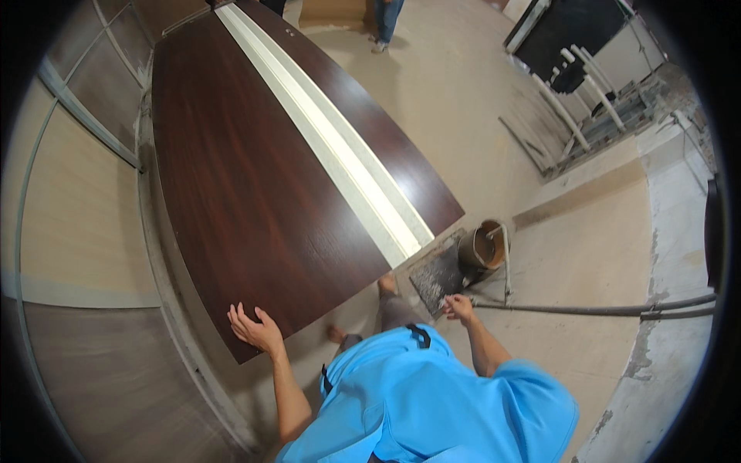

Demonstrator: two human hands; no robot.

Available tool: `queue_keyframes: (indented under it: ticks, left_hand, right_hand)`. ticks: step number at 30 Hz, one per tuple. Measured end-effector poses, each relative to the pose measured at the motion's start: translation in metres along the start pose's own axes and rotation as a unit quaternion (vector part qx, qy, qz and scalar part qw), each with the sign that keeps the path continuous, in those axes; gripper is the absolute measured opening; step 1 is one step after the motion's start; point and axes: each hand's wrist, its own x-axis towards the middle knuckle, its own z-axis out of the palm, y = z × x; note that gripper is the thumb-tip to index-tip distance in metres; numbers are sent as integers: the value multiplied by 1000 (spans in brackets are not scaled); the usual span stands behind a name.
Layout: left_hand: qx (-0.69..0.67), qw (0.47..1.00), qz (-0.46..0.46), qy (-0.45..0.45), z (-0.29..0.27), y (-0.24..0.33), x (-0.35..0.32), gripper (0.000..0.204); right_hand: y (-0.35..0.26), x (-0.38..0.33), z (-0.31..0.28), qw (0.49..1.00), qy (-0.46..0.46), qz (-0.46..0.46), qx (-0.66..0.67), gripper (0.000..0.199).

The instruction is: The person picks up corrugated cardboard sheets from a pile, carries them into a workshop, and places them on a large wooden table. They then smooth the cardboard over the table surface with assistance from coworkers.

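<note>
A large dark brown wood-grain panel (255,193) stretches away from me. A pale strip with a bright white middle (332,154) runs along its length, with another dark brown section (370,139) to the right of it. My left hand (256,330) lies with spread fingers on the panel's near left corner, holding nothing. Off the panel's near right end, my right hand (458,307) is closed in a pinch. A small pale bit shows at its fingertips, too small to name.
Beyond my right hand are a brown cylindrical container (482,245) and a dark, stained flat board (434,276) on the floor. A dark hose (571,310) runs right. Wall panels (85,216) line the left. White pipes on a frame (579,108) stand far right. A person's leg (387,19) shows at the back.
</note>
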Motion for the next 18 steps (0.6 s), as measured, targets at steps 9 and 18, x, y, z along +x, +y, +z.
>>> queue_keyframes:
  ticks: [9,18]
  left_hand:
    - [27,999,-29,-18,3,0,0,43]
    - [15,998,-51,-23,7,94,-15,44]
  right_hand:
    - [-14,97,-22,995,-57,14,75,20]
    - [-62,201,-55,987,-55,82,126,21]
